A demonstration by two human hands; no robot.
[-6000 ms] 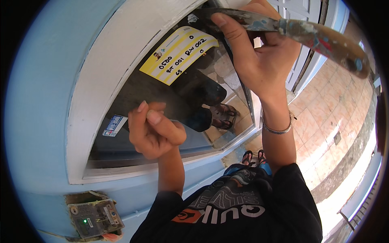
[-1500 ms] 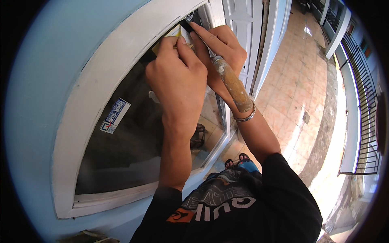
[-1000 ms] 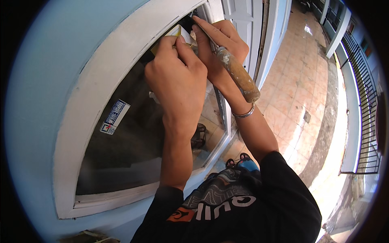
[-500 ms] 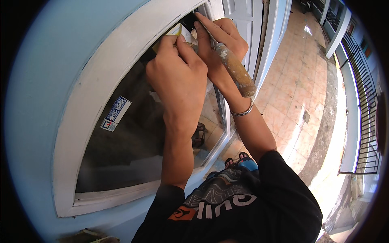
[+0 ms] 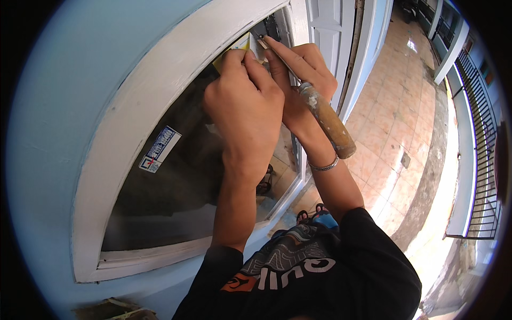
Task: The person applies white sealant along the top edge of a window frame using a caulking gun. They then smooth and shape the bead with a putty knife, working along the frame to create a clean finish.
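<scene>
My right hand [image 5: 306, 66] is closed round a tool with a worn, paint-spotted wooden handle [image 5: 327, 120] and a thin metal shank. Its index finger lies along the shank, close to the upper part of the window frame [image 5: 140, 82]. My left hand [image 5: 245, 98] pinches a small yellow-and-white piece [image 5: 245, 42] beside the right fingertips; its fingers hide much of it, and I cannot tell its material. Both hands are at the top of the dark window glass [image 5: 176, 186]. The tool's working end is partly hidden by my fingers.
A blue-and-white sticker [image 5: 160, 149] is on the glass. Light blue wall [image 5: 48, 149] surrounds the white frame. A white panelled door [image 5: 328, 32] stands to the right, past it a tiled floor [image 5: 394, 114] and a black railing [image 5: 480, 144]. A dark, blurred object [image 5: 114, 309] lies lower left.
Both hands and the tool sit slightly lower and further right in the picture, and the view has shifted a little. The wooden handle points further down. Both grips are kept.
</scene>
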